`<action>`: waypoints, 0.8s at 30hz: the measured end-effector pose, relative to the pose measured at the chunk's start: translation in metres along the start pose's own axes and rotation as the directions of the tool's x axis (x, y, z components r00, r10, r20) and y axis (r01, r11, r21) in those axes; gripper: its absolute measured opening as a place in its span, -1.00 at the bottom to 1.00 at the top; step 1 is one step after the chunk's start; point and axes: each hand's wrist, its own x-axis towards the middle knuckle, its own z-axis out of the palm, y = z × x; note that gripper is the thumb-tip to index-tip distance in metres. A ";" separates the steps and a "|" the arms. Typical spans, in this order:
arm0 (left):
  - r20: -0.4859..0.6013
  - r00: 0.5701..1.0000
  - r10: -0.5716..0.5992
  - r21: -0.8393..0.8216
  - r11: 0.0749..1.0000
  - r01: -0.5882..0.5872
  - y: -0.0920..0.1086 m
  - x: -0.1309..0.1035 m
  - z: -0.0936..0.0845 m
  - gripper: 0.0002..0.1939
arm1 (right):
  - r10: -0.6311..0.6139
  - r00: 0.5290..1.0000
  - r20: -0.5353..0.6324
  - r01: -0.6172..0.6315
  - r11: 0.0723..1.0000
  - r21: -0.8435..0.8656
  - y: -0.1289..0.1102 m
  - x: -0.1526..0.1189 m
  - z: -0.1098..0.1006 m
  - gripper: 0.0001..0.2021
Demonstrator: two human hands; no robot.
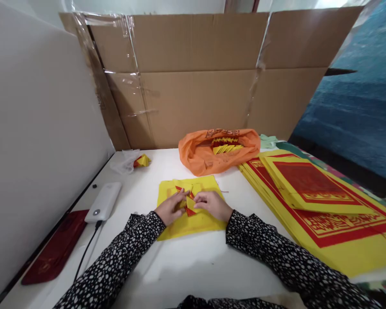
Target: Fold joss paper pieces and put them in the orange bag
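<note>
Midway between the left and right edges of the white table (144, 253), a small folded paper (190, 211), red and yellow, sits on a flat yellow sheet (170, 231). The left hand (172, 207) touches the left side of the folded paper, with its thumb and first finger spread; I cannot tell if it grips. The right hand (212, 205) pinches the other side between bent fingers and thumb.

By the far edge is an orange bag (196, 159) with its mouth open, and lots of folded pieces (227, 146) are inside. Near the far left corner, a clear bag (125, 162) lies by a yellow and red piece (144, 160). Along the left edge are a white power bank (105, 199) with a black cable (87, 254) and a dark red phone (56, 248). Big yellow and red sheets (347, 253) lie piled along the right edge. Brown cardboard (196, 47) stands behind the far edge.
</note>
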 end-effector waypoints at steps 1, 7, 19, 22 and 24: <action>-0.023 0.999 -0.032 -0.063 0.998 0.030 0.003 0.002 -0.002 -0.75 | 0.004 1.000 -0.003 -0.004 1.000 -0.006 -0.001 0.004 0.001 -0.93; -0.211 0.957 -0.200 -0.128 0.976 0.176 0.016 0.011 -0.001 -0.78 | -0.181 0.979 -0.098 0.150 0.953 -0.264 -0.014 -0.003 0.007 -0.85; -0.195 0.965 -0.174 -0.070 0.984 0.163 0.020 0.011 -0.005 -0.79 | -0.303 0.946 0.114 0.286 0.614 -0.736 -0.006 -0.062 0.044 -0.45; -0.196 0.963 -0.187 -0.068 0.982 0.176 0.021 0.011 -0.005 -0.80 | -0.279 0.954 0.110 0.269 0.632 -0.727 -0.008 -0.062 0.043 -0.45; -0.200 0.960 -0.196 -0.070 0.980 0.186 0.021 0.011 -0.005 -0.80 | -0.269 0.957 0.111 0.263 0.636 -0.726 -0.010 -0.062 0.043 -0.44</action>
